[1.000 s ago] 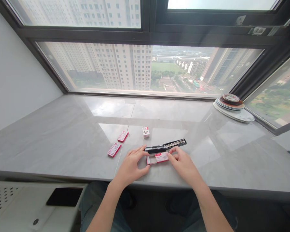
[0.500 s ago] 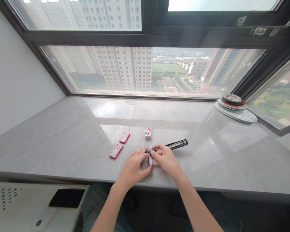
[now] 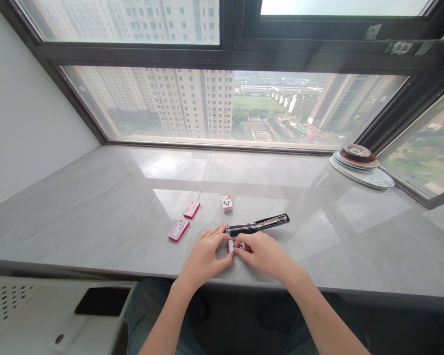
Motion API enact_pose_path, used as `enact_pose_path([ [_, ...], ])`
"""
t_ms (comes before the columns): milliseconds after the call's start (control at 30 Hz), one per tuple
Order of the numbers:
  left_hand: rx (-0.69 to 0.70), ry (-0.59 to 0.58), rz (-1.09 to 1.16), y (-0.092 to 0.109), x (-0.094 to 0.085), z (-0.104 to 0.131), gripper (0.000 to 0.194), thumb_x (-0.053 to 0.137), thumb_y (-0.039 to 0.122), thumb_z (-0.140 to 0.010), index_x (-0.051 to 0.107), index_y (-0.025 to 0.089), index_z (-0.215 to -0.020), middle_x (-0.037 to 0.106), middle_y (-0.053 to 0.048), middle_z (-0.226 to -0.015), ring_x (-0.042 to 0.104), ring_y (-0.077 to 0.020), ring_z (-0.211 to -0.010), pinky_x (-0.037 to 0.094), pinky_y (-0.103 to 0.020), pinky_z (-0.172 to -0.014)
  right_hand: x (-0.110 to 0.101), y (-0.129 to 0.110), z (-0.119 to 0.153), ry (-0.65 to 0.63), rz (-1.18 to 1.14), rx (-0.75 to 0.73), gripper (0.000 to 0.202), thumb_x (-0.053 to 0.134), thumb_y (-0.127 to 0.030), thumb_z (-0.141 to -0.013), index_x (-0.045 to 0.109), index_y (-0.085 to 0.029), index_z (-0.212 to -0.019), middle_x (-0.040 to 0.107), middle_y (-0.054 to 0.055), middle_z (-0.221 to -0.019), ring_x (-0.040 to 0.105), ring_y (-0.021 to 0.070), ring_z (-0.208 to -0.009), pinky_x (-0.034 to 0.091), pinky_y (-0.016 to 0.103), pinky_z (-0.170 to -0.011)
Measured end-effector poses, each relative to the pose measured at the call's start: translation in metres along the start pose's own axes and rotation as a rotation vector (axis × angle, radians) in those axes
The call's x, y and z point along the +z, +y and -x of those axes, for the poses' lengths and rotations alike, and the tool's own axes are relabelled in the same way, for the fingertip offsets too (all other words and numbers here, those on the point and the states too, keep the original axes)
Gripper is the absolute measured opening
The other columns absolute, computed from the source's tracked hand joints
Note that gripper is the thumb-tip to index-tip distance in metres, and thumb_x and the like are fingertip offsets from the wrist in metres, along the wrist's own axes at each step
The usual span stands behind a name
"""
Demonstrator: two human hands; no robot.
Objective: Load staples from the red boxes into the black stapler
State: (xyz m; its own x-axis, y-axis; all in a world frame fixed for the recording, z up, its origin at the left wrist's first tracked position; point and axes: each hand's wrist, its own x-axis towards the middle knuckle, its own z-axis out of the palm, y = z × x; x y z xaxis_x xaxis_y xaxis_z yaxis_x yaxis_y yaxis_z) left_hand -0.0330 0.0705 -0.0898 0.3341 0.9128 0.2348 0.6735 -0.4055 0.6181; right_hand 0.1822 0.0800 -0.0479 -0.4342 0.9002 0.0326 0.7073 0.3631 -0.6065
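My left hand [image 3: 206, 254] has its thumb and fingertips closed on a small open red-and-white staple box [image 3: 230, 246] on the counter. Over that box, the fingers of my right hand [image 3: 261, 251] are pinched together; what they hold is too small to make out. Just beyond both hands lies a black stapler [image 3: 242, 229], swung open lengthwise, its metal channel showing. The left fingertips are close to the stapler's left end.
Two flat red-and-white packs [image 3: 178, 230] lie to the left. A small white box [image 3: 227, 203] stands behind the stapler. Stacked plates [image 3: 377, 178] sit by the window at far right. A dark phone-like slab [image 3: 102, 301] rests on the white surface at lower left.
My right hand has left the stapler and come down toward me, over the small staple box. More of the stapler now shows. My left hand stays in place.
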Motion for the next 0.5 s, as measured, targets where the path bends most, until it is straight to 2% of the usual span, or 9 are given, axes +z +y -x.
enact_pose_path([
  [133, 0.007, 0.004, 0.014, 0.000, -0.003, 0.002, 0.034, 0.069, 0.023, -0.084, 0.066, 0.031, -0.117, 0.050, 0.000, -0.157, 0.047, -0.0254, -0.144, 0.037, -0.046, -0.122, -0.004, 0.008, 0.010, 0.006, -0.076, 0.054, 0.016, 0.058, -0.032, -0.094, 0.074, -0.027, -0.094, 0.065, -0.002, -0.070, 0.057, 0.0159, -0.064, 0.034, 0.026, -0.060],
  [233, 0.002, 0.049, 0.030, 0.001, -0.007, 0.005, 0.028, 0.070, 0.027, -0.085, 0.066, 0.029, -0.113, 0.050, -0.002, -0.155, 0.047, -0.0272, -0.143, 0.040, -0.046, -0.118, -0.007, 0.019, 0.020, 0.069, -0.182, 0.132, 0.024, 0.057, -0.040, -0.095, 0.070, -0.026, -0.109, 0.060, -0.003, -0.067, 0.055, 0.0166, -0.063, 0.039, 0.026, -0.061],
  [300, -0.038, 0.108, 0.011, 0.004, -0.007, 0.005, 0.017, 0.068, 0.030, -0.088, 0.066, 0.028, -0.105, 0.060, -0.004, -0.141, 0.054, -0.0271, -0.132, 0.046, -0.044, -0.110, -0.006, 0.028, 0.026, 0.122, -0.219, 0.184, 0.032, 0.061, -0.043, -0.092, 0.067, -0.024, -0.117, 0.059, -0.003, -0.069, 0.054, 0.0168, -0.062, 0.041, 0.027, -0.061],
  [367, -0.089, 0.152, -0.046, 0.008, -0.004, 0.005, 0.007, 0.066, 0.034, -0.091, 0.065, 0.027, -0.093, 0.068, -0.004, -0.113, 0.062, -0.0259, -0.112, 0.049, -0.042, -0.098, -0.004, 0.037, 0.032, 0.154, -0.256, 0.213, 0.040, 0.065, -0.043, -0.089, 0.065, -0.023, -0.124, 0.060, -0.002, -0.072, 0.054, 0.0167, -0.062, 0.043, 0.027, -0.061],
  [433, -0.128, 0.168, -0.109, 0.013, 0.002, 0.003, 0.015, 0.065, 0.038, -0.092, 0.062, 0.026, -0.083, 0.067, -0.002, -0.091, 0.063, -0.0243, -0.094, 0.047, -0.041, -0.089, -0.002, 0.046, 0.035, 0.188, -0.290, 0.239, 0.045, 0.066, -0.043, -0.089, 0.062, -0.022, -0.128, 0.060, -0.003, -0.073, 0.054, 0.0167, -0.062, 0.043, 0.028, -0.061],
  [500, -0.149, 0.164, -0.143, 0.017, 0.008, 0.000, 0.024, 0.062, 0.039, -0.095, 0.059, 0.025, -0.076, 0.064, -0.001, -0.080, 0.061, -0.0229, -0.085, 0.045, -0.040, -0.085, 0.000, 0.051, 0.038, 0.221, -0.297, 0.275, 0.044, 0.065, -0.043, -0.090, 0.061, -0.021, -0.128, 0.060, -0.003, -0.072, 0.056, 0.0170, -0.062, 0.044, 0.028, -0.061],
])
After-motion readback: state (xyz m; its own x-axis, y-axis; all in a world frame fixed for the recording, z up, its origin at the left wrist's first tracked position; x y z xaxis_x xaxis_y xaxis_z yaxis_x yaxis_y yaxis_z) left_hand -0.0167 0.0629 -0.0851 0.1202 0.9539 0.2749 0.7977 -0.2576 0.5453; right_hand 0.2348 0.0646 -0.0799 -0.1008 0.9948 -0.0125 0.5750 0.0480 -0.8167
